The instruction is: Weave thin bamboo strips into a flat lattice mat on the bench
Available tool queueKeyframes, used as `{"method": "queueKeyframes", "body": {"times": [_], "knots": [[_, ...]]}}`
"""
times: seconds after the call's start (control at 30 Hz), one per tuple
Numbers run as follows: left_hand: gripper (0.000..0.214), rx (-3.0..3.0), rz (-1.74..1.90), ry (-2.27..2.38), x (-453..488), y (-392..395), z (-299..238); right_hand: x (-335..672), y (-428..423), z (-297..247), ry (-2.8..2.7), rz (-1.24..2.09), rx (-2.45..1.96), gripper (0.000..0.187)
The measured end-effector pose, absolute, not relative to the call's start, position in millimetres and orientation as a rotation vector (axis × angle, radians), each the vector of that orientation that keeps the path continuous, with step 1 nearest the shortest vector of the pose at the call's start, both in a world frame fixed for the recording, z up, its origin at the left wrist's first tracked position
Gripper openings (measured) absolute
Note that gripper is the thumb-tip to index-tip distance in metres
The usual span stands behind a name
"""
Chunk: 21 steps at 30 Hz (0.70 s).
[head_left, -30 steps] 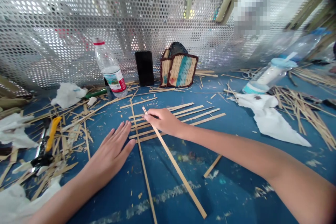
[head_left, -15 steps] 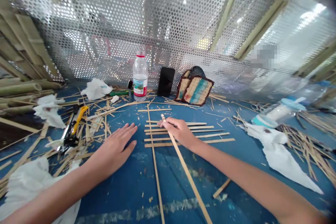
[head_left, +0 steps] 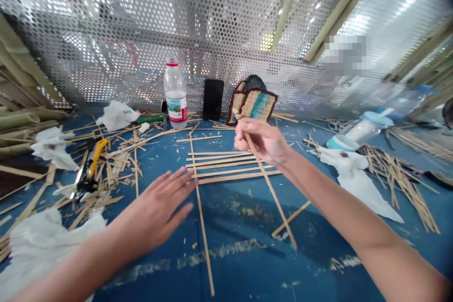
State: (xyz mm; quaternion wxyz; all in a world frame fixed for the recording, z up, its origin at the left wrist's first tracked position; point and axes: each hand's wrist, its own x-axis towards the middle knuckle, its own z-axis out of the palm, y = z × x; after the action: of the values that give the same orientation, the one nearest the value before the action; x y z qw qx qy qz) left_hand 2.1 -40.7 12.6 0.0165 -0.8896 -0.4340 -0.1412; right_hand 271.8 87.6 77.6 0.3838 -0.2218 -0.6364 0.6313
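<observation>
My right hand (head_left: pixel 260 140) pinches a long, thin bamboo strip (head_left: pixel 271 188) near its far end, raised above the table and slanting down toward me. Fingers stretched out, my left hand (head_left: pixel 168 203) hovers or rests at the left ends of several crosswise bamboo strips (head_left: pixel 230 165); whether it touches them I cannot tell. One lengthwise bamboo strip (head_left: pixel 203 236) runs toward me from beneath those left ends, beside my left fingertips. A short strip (head_left: pixel 292 218) lies at an angle below the held one.
A water bottle (head_left: pixel 176 99), a black phone (head_left: pixel 213 99) and woven bamboo pieces (head_left: pixel 256 104) stand along the perforated metal wall. A yellow cutter (head_left: pixel 97 158), tissues and scraps cover the left. At right lie a plastic cup (head_left: pixel 361 130), a tissue (head_left: pixel 364 188) and a strip pile (head_left: pixel 398 174).
My right hand has lifted the bamboo strip and moved it right, away from the crosswise strips. My left hand has come closer to their left ends. The whole view has shifted slightly.
</observation>
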Motion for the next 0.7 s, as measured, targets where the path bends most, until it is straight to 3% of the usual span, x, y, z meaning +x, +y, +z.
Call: {"method": "queueKeyframes", "body": {"times": [0.2,0.53,0.7], "knots": [[0.059,-2.896,-0.31,-1.002,20.4,-54.3,3.5,247.0,83.4,41.8,-1.72,1.679,-0.759,0.031],[0.051,-2.932,-0.32,-0.821,17.4,-47.4,9.8,279.0,109.9,77.2,-1.582,1.562,-0.7,0.024],[0.045,-3.087,-0.599,-1.057,-0.5,-65.2,28.8,285.3,114.5,84.3,-1.564,1.541,-0.723,0.027]]}}
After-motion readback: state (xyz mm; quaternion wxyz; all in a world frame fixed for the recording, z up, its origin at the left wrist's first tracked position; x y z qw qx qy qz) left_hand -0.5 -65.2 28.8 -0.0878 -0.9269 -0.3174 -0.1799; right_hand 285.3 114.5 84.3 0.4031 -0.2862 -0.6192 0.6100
